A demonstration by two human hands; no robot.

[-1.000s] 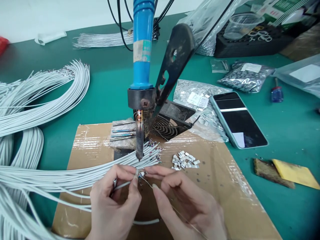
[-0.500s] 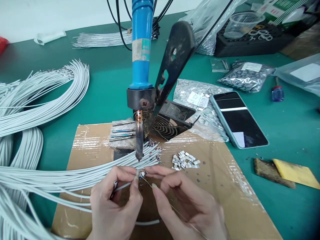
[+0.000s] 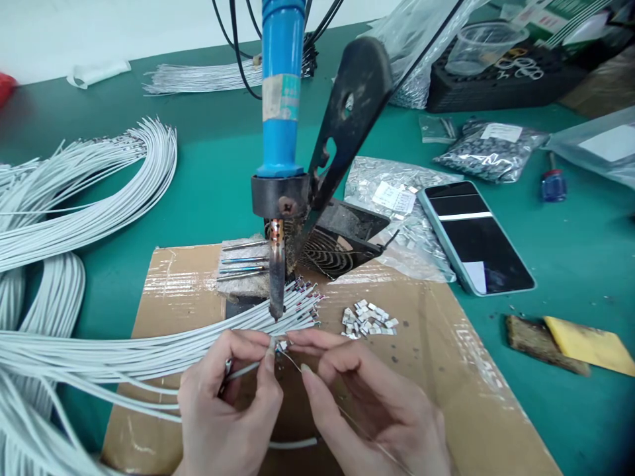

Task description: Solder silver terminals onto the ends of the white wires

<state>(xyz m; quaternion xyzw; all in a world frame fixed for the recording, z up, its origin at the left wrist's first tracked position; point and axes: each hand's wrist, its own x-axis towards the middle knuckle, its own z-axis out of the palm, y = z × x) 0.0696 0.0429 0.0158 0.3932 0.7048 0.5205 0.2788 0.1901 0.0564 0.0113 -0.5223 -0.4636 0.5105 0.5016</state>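
Pinched between the thumb and forefinger of my left hand [image 3: 231,396] is a white cable [image 3: 243,371], close to its end. A small metal connector piece [image 3: 282,346] sits at that end, between the fingertips of both hands. My right hand [image 3: 377,396] is closed on a thin solder wire [image 3: 347,416], which runs from the connector back under the palm. Its forefinger reaches to the connector's right side. Just above the fingertips, apart from them, the tip of a blue soldering iron [image 3: 276,284] points straight down from a black bracket [image 3: 350,119].
Bundled white cables [image 3: 124,350] cross the left side. Loose metal pieces [image 3: 367,318] lie on the cardboard [image 3: 446,383]. Behind the iron is a black fan [image 3: 337,244]. A phone [image 3: 479,238], a bag of metal pieces [image 3: 391,192] and a yellow sponge [image 3: 590,344] lie to the right.
Both hands hold nearly the same pose, with the connector and solder wire in place. The view has shifted very slightly.
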